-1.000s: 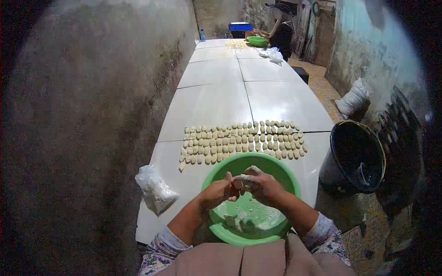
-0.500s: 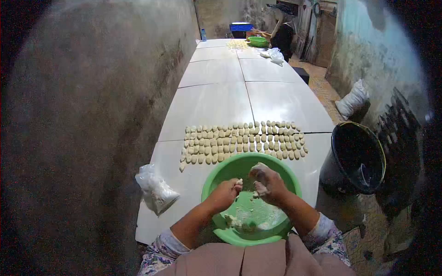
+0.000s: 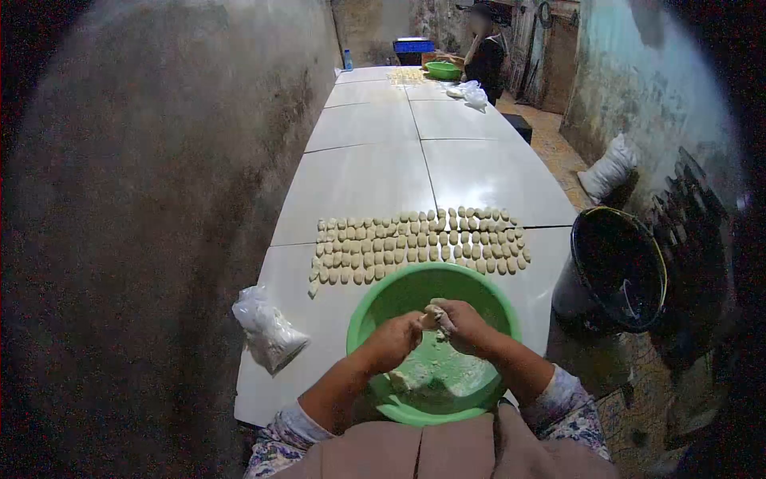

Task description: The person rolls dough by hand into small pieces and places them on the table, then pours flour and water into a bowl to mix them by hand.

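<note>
Above a green basin (image 3: pixel 375 307) my two hands meet. My left hand (image 3: pixel 394 340) is closed, its fingertips against a pale lump of dough (image 3: pixel 433 318). My right hand (image 3: pixel 463 324) is closed on the same dough from the other side, with bits clinging to its fingers. More dough (image 3: pixel 399 382) and white flour lie in the bottom of the basin. Just beyond the rim, several small oval dough pieces (image 3: pixel 389 245) are laid out in rows on the white table (image 3: pixel 359 180).
A plastic bag of white powder (image 3: pixel 270 329) sits at the table's left edge. To the right stands a black bucket (image 3: pixel 565 291), with a white sack (image 3: pixel 609 169) behind it. At the far end are a person (image 3: pixel 485 57), another green basin (image 3: pixel 444 71) and a blue crate (image 3: pixel 413 46).
My hands have come together over the basin, the right one moving down and left to the dough. At the far end, the person has straightened up.
</note>
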`<state>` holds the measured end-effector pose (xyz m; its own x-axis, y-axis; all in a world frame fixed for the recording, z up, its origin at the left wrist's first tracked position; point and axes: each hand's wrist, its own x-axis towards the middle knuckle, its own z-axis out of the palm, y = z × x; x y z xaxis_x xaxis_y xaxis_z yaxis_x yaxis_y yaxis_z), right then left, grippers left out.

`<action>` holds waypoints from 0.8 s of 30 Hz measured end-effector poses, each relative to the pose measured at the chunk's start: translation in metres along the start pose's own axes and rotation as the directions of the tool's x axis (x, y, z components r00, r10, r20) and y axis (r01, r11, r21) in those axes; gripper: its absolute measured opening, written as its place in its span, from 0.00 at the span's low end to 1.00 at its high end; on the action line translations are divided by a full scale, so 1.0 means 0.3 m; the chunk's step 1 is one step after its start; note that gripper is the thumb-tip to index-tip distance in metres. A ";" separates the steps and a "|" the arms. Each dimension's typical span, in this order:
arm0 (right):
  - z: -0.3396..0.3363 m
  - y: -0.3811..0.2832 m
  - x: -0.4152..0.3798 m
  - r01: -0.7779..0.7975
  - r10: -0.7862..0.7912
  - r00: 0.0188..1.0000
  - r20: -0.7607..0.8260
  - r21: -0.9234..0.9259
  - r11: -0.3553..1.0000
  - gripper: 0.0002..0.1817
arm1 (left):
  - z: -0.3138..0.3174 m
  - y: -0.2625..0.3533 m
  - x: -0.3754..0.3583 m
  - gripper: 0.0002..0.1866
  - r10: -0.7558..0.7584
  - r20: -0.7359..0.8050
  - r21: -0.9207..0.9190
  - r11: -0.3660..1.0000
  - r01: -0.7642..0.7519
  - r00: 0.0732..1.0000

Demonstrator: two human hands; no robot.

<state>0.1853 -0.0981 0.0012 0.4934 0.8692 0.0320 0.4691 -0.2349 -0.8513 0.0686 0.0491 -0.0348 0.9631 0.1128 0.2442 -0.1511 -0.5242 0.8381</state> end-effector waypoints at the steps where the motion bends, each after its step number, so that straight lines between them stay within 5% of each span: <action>1: -0.009 0.005 0.002 0.056 -0.052 0.998 0.045 -0.082 0.995 0.16 | -0.001 -0.042 0.008 0.22 -0.109 0.154 -0.234 0.961 0.144 0.982; 2: -0.009 0.014 0.003 0.057 -0.054 0.997 0.047 -0.082 0.995 0.16 | 0.002 -0.079 0.009 0.27 -0.175 0.323 -0.427 0.850 0.308 0.930; 6: 0.005 0.030 0.006 0.110 -0.103 0.993 0.058 -0.125 0.986 0.16 | -0.015 -0.040 0.019 0.29 -0.119 0.244 -0.295 0.936 0.190 0.962; 10: -0.005 0.009 0.002 -0.030 0.032 0.995 0.092 -0.020 0.999 0.20 | -0.029 0.001 0.013 0.25 -0.153 0.242 -0.250 0.944 0.214 0.958; 12: 0.000 -0.022 -0.008 0.040 -0.018 0.989 0.150 -0.142 0.989 0.19 | -0.027 -0.006 0.012 0.25 -0.141 0.247 -0.246 0.948 0.202 0.959; 15: 0.006 0.011 0.002 0.118 -0.101 0.981 0.168 -0.091 0.989 0.16 | -0.041 0.017 0.019 0.29 -0.148 0.323 -0.221 0.949 0.226 0.935; 16: 0.005 0.015 0.003 0.157 -0.144 0.974 0.175 -0.065 0.985 0.15 | -0.045 0.016 0.016 0.32 -0.099 0.348 -0.366 0.901 0.233 0.932; 17: -0.008 0.011 0.004 0.153 -0.110 0.976 0.189 -0.233 0.960 0.14 | -0.050 0.014 0.013 0.36 -0.047 0.364 -0.501 0.832 0.238 0.930; 21: -0.001 -0.019 -0.002 0.166 -0.102 0.971 0.216 -0.307 0.937 0.13 | -0.053 -0.036 0.015 0.38 -0.144 0.547 -0.391 0.827 0.404 0.824; 24: -0.006 -0.043 -0.020 0.217 -0.216 0.976 0.026 -0.214 0.952 0.09 | -0.060 -0.019 0.014 0.36 -0.202 0.363 -0.258 0.916 0.306 0.910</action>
<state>0.1774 -0.1011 0.0130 0.3608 0.9106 0.2015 0.7106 -0.1285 -0.6918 0.0694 0.0676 -0.0298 0.9874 -0.0986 -0.1241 0.0990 -0.2278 0.9687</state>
